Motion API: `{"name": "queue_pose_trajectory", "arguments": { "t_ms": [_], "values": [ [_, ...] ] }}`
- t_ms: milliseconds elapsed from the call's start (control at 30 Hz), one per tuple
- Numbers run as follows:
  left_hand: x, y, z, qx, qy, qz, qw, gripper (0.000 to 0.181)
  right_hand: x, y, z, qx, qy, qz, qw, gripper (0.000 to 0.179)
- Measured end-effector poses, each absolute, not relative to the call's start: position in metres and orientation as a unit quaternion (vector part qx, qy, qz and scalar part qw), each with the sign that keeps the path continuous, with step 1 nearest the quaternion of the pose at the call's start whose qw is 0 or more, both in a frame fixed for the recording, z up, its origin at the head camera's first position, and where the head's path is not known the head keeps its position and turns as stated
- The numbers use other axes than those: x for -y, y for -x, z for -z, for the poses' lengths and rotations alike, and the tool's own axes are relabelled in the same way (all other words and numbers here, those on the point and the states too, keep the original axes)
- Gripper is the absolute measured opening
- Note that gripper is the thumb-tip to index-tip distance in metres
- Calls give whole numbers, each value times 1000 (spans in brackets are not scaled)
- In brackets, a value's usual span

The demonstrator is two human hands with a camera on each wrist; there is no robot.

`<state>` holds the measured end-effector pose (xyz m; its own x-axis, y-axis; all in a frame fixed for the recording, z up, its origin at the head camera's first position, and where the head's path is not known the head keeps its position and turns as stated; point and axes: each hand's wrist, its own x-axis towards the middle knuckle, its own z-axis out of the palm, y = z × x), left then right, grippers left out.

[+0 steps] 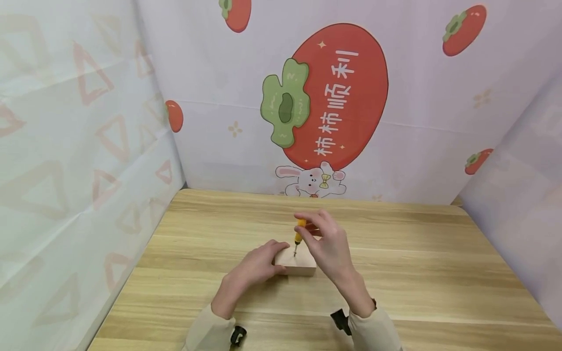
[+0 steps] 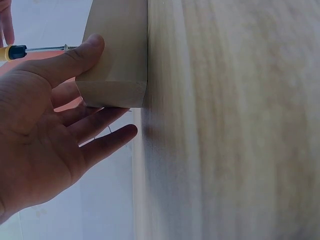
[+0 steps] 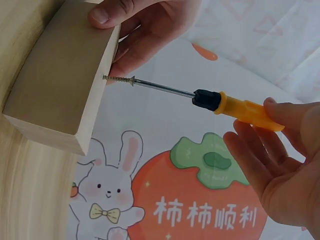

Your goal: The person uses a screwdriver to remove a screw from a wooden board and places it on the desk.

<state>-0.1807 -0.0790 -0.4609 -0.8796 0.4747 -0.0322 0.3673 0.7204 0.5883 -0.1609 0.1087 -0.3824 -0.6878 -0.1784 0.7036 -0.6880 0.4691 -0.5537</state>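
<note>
A pale wooden block (image 1: 304, 269) lies on the table. My left hand (image 1: 256, 263) grips its left end, the thumb on the near side and fingertips at the far side. In the right wrist view a threaded screw (image 3: 119, 79) sticks out of the block's top face, most of its shank exposed. The tip of a screwdriver (image 3: 210, 100) with a yellow handle and black collar meets the screw head. My right hand (image 1: 329, 246) holds the handle near its top end between thumb and fingers. The screwdriver stands nearly upright, tilted slightly right in the head view.
The wood-grain table (image 1: 417, 273) extends around the block on all sides. A printed cloth backdrop (image 1: 417, 146) with persimmons and a rabbit rises behind its back edge. Cloth walls close in the left (image 1: 66, 195) and right (image 1: 527, 195) sides.
</note>
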Motion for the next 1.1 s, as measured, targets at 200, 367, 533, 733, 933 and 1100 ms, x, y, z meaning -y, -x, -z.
{"name": "queue_pose_trajectory", "arguments": {
  "t_ms": [200,367,533,733,933,1100],
  "values": [
    [79,181,460,-923,-225,-299,92,57,-108,159,379,816,-268,-435,272,33],
    [79,180,458,-923,-225,-300,90,56,-106,156,379,828,-273,-424,246,32],
    [79,179,457,-922,-229,-299,86,56,-104,156,378,829,-276,-424,240,34],
    [79,180,459,-924,-229,-295,85,56,-105,158,379,825,-251,-451,230,34],
    [80,180,460,-921,-228,-302,91,56,-107,160,383,808,-251,-466,259,33],
    [80,180,461,-921,-230,-300,91,56,-112,163,382,796,-296,-474,232,32]
  ]
}}
